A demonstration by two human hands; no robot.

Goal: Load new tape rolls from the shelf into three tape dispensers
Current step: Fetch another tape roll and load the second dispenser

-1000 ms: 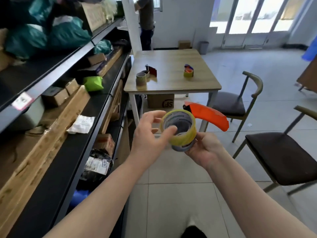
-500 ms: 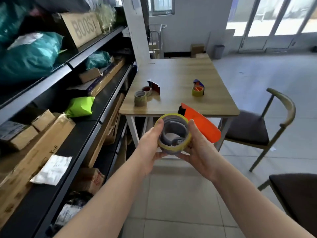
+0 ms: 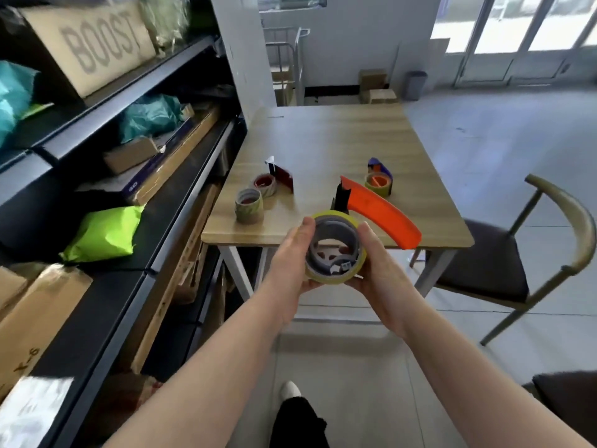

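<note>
Over the near edge of the desk point(image 3: 323, 140), gripping a tape roll point(image 3: 332, 277) from 9 o'clock with the left hand point(image 3: 292, 257) and from 3 o'clock with the right hand point(image 3: 376, 270), both clamped round its rim. Seemingly seating it on the grey hub of the orange dispenser point(image 3: 381, 213). Next, likely: pressing it home, then threading the free end toward the blade. Cannot make out the tape's end, the right hand's lower fingers, or whether fully seated.

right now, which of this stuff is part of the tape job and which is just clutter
Job: yellow tape roll, orange dispenser, left hand, right hand, red dispenser, purple dispenser, loose tape roll.
Lying about: green bag, BOOST box, chair.
</note>
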